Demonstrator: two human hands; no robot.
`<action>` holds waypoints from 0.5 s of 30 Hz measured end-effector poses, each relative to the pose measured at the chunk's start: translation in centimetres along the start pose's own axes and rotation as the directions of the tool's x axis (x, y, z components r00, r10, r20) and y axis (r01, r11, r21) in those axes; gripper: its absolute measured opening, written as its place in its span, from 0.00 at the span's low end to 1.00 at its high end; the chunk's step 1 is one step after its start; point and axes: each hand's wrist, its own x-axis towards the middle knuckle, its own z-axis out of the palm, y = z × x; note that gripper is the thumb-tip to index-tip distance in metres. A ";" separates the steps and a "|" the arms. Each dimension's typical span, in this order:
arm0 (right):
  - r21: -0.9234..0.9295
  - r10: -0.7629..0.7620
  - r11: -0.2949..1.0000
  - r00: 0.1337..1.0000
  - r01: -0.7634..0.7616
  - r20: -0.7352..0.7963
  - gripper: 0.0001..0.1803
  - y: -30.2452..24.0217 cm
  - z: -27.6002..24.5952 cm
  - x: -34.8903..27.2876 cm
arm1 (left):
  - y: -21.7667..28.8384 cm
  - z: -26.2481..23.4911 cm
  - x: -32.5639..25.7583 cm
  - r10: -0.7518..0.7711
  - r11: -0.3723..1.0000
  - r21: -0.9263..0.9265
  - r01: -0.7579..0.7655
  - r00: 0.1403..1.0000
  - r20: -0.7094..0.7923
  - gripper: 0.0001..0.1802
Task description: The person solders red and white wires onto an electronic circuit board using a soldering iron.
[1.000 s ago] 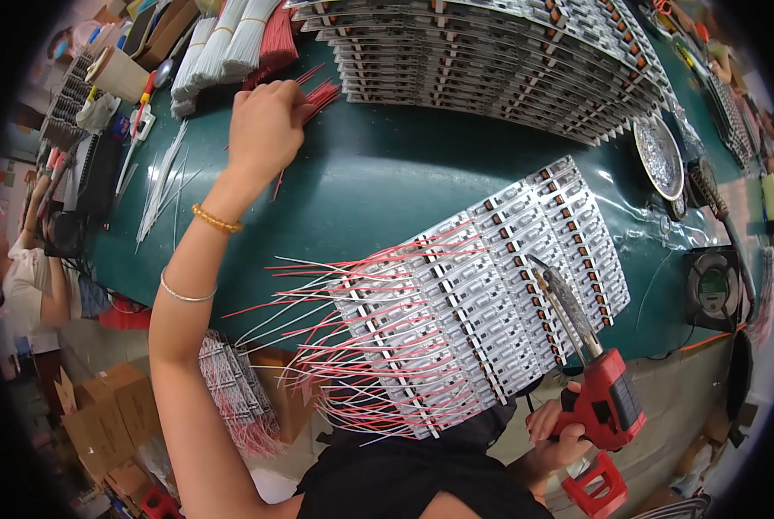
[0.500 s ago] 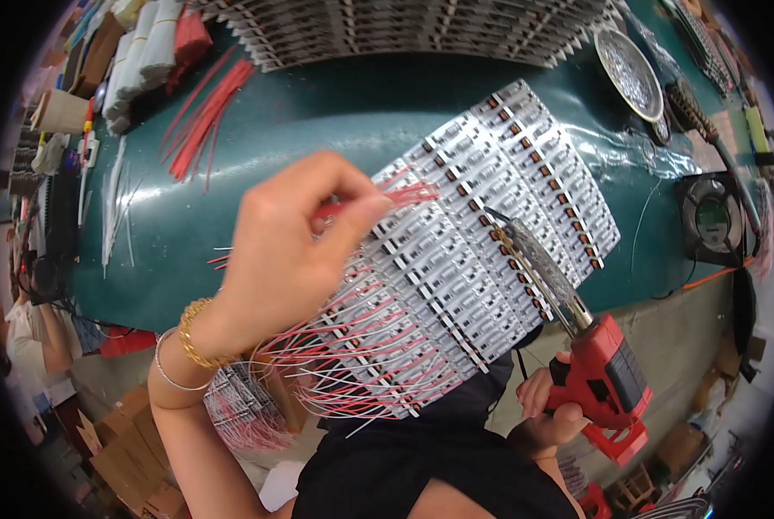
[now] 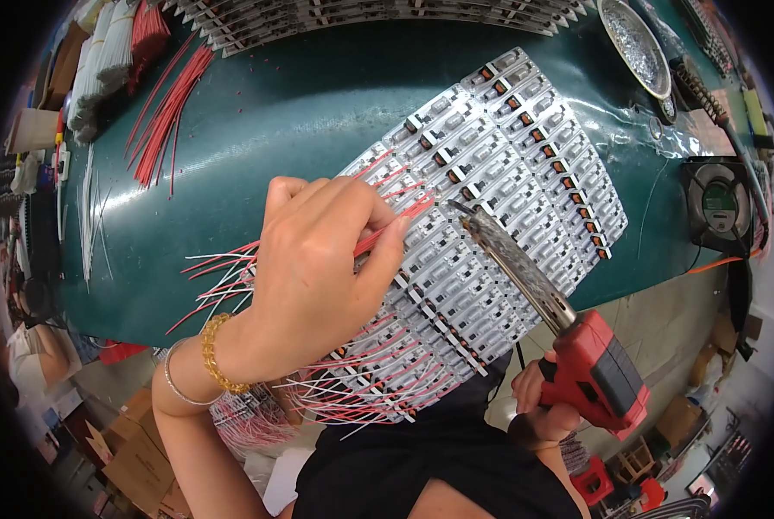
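Observation:
My left hand is closed in a pinch on a small bunch of red wires, whose ends reach the panel just left of the iron's tip. My right hand is wrapped round the handle of a red soldering gun. Its long grey shaft slants up and left, the dark tip over the panel. Beneath both lies a silvery panel of small circuit modules, tilted and overhanging the near table edge. Red and white wires fan out from its lower left rows. My left palm hides part of its left edge.
On the green table lie loose red wires and thin white wires at left. White wire bundles stand behind. A stack of panels fills the far edge. At right are a metal dish and small fan.
My left hand has moved slightly right and down, bringing the red wire ends down near the iron. The iron's tip has shifted left and up along the panel.

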 end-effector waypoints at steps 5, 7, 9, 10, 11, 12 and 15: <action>-0.001 0.041 0.999 0.999 -0.041 0.007 0.49 -0.6 1.0 0.9 | -0.2 0.1 0.0 0.038 0.999 0.007 -0.038 0.999 -0.018 0.09; 0.052 0.056 0.997 0.998 -0.054 -0.035 0.47 -1.1 1.5 1.1 | -0.2 0.0 0.1 0.028 1.000 0.013 -0.028 1.000 -0.004 0.09; 0.137 0.109 0.984 0.994 -0.112 0.030 0.40 -1.4 1.0 1.3 | -0.2 -0.1 0.2 0.019 1.000 0.020 -0.019 1.000 0.009 0.08; 0.218 0.155 0.960 0.983 -0.173 0.100 0.33 -1.4 0.7 1.4 | -0.2 -0.2 0.2 0.022 1.000 0.019 -0.022 1.000 0.013 0.09; 0.216 0.154 0.961 0.983 -0.173 0.101 0.33 -0.8 0.4 1.0 | -0.2 -0.2 0.2 0.025 0.999 0.018 -0.026 1.000 0.018 0.09; 0.048 0.109 0.993 0.994 -0.109 -0.008 0.26 0.4 -0.1 0.0 | -0.2 0.0 0.4 0.031 0.999 0.015 -0.031 0.999 0.019 0.09; -0.178 0.047 0.982 0.995 -0.063 -0.089 0.16 0.9 -0.5 -1.0 | -0.4 0.1 0.3 0.047 0.999 0.000 -0.047 0.999 0.007 0.09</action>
